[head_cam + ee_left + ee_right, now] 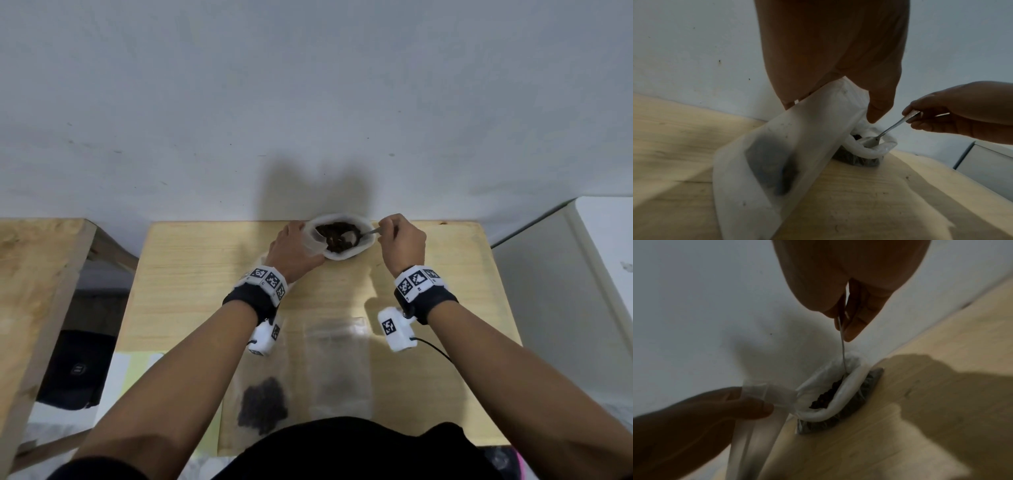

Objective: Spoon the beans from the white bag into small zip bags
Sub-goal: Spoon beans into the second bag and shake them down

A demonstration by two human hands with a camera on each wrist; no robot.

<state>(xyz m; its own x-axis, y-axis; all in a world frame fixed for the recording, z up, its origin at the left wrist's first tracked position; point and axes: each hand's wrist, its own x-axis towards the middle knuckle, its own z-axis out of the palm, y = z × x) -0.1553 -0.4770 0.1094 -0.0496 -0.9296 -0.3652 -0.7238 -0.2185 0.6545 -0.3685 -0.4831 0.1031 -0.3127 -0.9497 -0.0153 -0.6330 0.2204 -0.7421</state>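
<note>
The white bag (363,246), its rim rolled down, stands at the far edge of the wooden table (205,274) with dark beans (337,236) inside. My right hand (388,231) pinches a metal spoon (369,232) by the handle, and the bowl sits down in the beans. My left hand (303,245) holds a small clear zip bag (781,154) by its mouth beside the white bag's left rim. The zip bag hangs slanted to the table with a few dark beans in it. The right wrist view shows the spoon (842,344) dipping into the white bag (818,413).
Two more clear zip bags lie flat near the table's front: one with a dark clump of beans (263,404), one beside it (337,359). A second wooden table (34,274) stands at the left and a white cabinet (582,274) at the right. The wall is close behind.
</note>
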